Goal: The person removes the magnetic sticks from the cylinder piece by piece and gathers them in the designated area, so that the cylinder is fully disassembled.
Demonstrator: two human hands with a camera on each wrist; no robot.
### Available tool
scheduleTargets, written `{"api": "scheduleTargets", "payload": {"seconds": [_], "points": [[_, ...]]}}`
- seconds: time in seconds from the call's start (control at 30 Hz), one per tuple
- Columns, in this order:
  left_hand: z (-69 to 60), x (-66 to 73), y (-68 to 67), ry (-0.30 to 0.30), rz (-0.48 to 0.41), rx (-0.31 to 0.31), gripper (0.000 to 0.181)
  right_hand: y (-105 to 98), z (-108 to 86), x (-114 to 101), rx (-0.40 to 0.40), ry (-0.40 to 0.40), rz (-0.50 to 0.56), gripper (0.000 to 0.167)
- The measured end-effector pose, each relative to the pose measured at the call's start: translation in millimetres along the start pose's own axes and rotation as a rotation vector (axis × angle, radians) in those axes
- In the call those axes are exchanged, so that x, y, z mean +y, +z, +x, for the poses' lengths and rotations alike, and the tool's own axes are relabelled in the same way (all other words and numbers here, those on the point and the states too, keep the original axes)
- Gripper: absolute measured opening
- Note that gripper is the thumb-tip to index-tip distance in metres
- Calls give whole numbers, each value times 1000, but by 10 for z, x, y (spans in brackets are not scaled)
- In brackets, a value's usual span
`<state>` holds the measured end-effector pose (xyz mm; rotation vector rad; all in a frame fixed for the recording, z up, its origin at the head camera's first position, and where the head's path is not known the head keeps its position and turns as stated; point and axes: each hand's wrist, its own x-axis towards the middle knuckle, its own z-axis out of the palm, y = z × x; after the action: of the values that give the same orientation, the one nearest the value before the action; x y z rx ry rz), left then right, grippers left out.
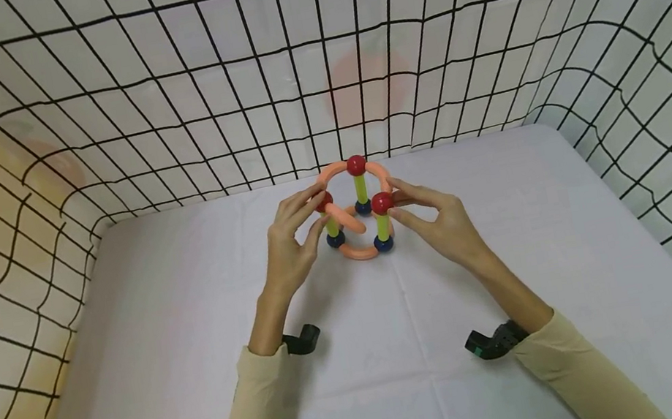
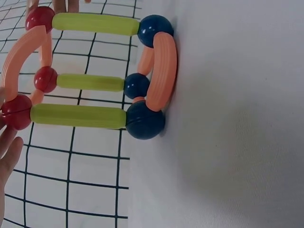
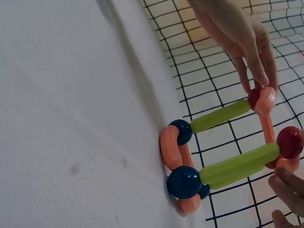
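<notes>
A small frame of toy building rods and balls stands on the white-covered table. Blue balls [image 1: 384,243] and orange curved rods [image 1: 359,253] form its base; green rods [image 2: 78,115] rise to three red balls [image 1: 357,165]. My left hand [image 1: 290,241] pinches the left red ball [image 3: 254,98]. An orange curved rod [image 1: 346,218] extends from that ball toward the front right, its far end apparently detached in the head view. My right hand [image 1: 442,225] holds the right red ball [image 1: 382,202] between thumb and fingers. Fingers partly hide both balls.
Black grid netting [image 1: 282,48] rises behind the table and along both sides. The white tabletop [image 1: 378,380] extends around the frame. Black wrist-camera mounts [image 1: 495,342] stick out inward from both wrists.
</notes>
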<state>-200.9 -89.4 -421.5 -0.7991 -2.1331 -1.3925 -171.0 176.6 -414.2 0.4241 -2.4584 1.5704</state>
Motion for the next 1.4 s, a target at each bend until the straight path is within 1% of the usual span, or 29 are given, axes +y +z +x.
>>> {"api": "scheduleTargets", "payload": {"seconds": [0.07, 0.13, 0.23, 0.3, 0.4, 0.47, 0.57, 0.7, 0.77, 1.0, 1.1, 1.23, 1.4], "points": [[5, 0, -3, 5, 13, 8, 39, 2, -7, -25, 33, -17, -30, 54], [9, -5, -5, 10, 27, 15, 38, 17, -16, -64, 78, -55, -59, 54], [11, -10, -13, 14, 42, 18, 37, 73, -25, -132, 137, -141, -80, 57], [11, -14, -18, 12, 49, 15, 37, 125, -36, -183, 163, -214, -77, 60], [17, -11, -22, 12, 56, 13, 37, 231, -54, -257, 174, -310, -56, 62], [19, -8, -23, 9, 59, 17, 38, 315, -64, -307, 169, -359, -51, 61], [25, -8, -21, 24, 65, 29, 37, 456, -71, -369, 161, -384, -69, 57], [32, -30, -10, 65, 86, 46, 35, 611, -80, -428, 182, -375, -128, 54], [34, -43, -6, 79, 95, 50, 35, 671, -84, -450, 189, -361, -140, 53], [53, -42, 3, 90, 112, 59, 30, 824, -80, -450, 143, -236, -136, 48], [56, -41, 12, 92, 120, 57, 29, 867, -82, -423, 135, -201, -151, 46], [56, -38, 19, 86, 114, 51, 29, 900, -85, -399, 145, -189, -162, 44], [58, -30, 23, 88, 116, 51, 30, 918, -78, -381, 155, -191, -139, 43]]}}
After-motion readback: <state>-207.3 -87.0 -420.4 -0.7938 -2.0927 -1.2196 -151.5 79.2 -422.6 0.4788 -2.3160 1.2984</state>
